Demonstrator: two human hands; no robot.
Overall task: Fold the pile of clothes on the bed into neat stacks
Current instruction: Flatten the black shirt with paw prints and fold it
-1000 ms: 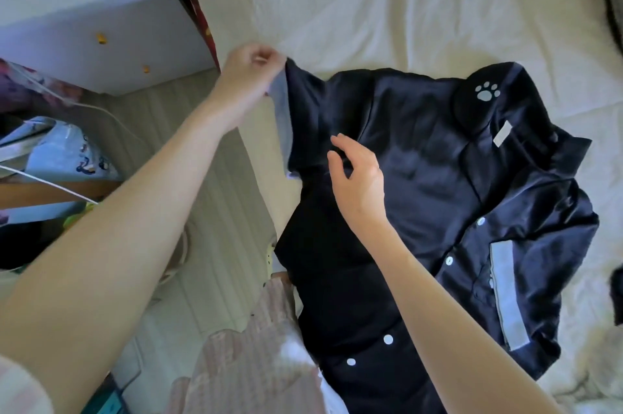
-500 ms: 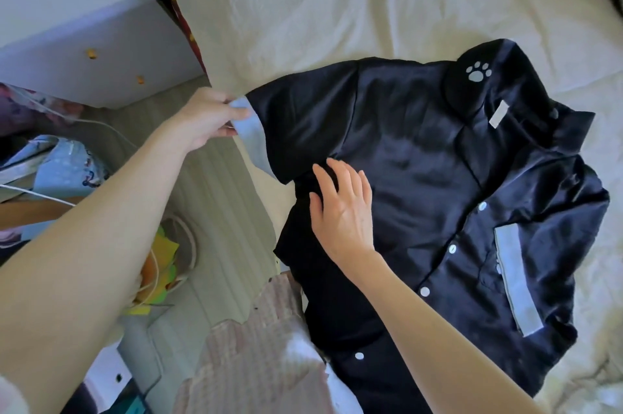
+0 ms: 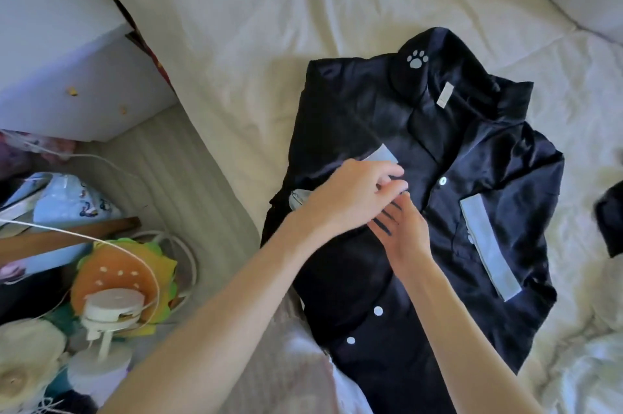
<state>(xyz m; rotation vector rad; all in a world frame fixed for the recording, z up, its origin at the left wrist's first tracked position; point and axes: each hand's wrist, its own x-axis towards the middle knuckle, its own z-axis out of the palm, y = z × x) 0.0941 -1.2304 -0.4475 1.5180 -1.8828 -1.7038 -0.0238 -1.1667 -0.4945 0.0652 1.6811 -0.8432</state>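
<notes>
Navy satin lies under both hands — a short-sleeved shirt (image 3: 438, 211) spread front-up on the bed (image 3: 253, 26), its collar away from the person. The left hand (image 3: 350, 198) has its fingers curled, pinching the pale grey cuff (image 3: 382, 157) of the sleeve, which is folded across the shirt's chest. The right hand (image 3: 403, 228) lies flat on the fabric just beside it, fingers straight and pressing, its fingertips touching the left hand's fingers, so the two hands meet over the middle of the shirt.

Just beyond the hands a white button sits on the placket; farther out, past the right hand, is a chest pocket (image 3: 488, 245) with a grey band. Beyond both hands, on the collar, a white paw print (image 3: 417, 58) shows.

Out to the left of the left hand, off the bed edge, stand a white cabinet (image 3: 67, 76) and — nearer the person — a burger-shaped cushion (image 3: 114, 275) with a white cable over it.
</notes>
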